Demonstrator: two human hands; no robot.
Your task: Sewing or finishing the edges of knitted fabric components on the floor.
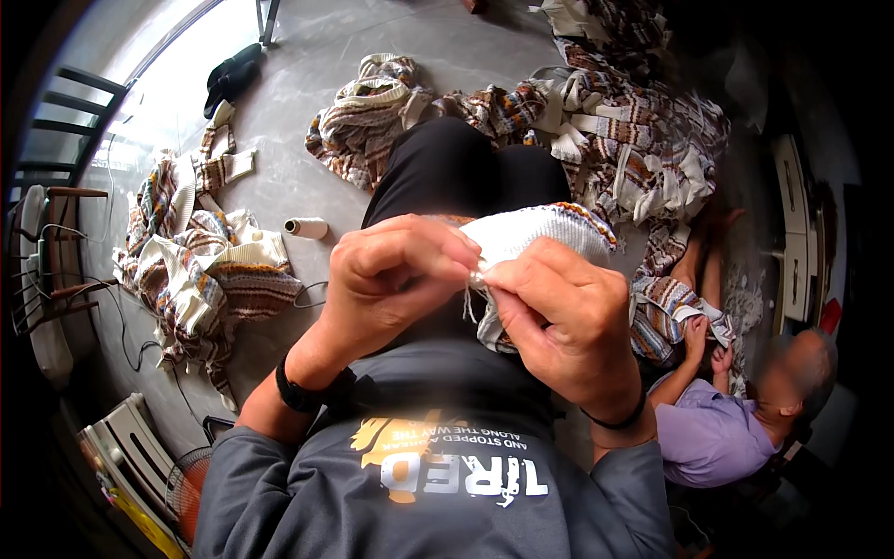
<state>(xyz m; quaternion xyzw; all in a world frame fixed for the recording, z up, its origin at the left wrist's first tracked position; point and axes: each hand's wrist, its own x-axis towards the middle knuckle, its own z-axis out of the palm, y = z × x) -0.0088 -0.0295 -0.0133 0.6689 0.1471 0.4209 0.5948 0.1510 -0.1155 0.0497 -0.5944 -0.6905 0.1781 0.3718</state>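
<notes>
A knitted garment piece point(534, 234), white with a multicoloured striped edge, lies over my lap and partly under my hands. My left hand point(401, 272) pinches its white edge between thumb and fingertips. Close beside it, my right hand point(566, 314) grips the same edge, the two sets of fingertips almost touching. Loose white yarn ends point(471, 304) dangle just below the pinch. Whether a needle or other small tool sits between the fingers is hidden. Black trousers point(447, 168) cover my legs beneath the knit.
Striped knitwear lies in a left heap point(209, 272), a front heap point(370, 119) and a large right pile point(628, 147). A thread cone point(306, 228) rests on the grey floor point(300, 91). At right, another person point(719, 426) handles striped knitwear point(667, 307). A fan point(188, 489) stands lower left.
</notes>
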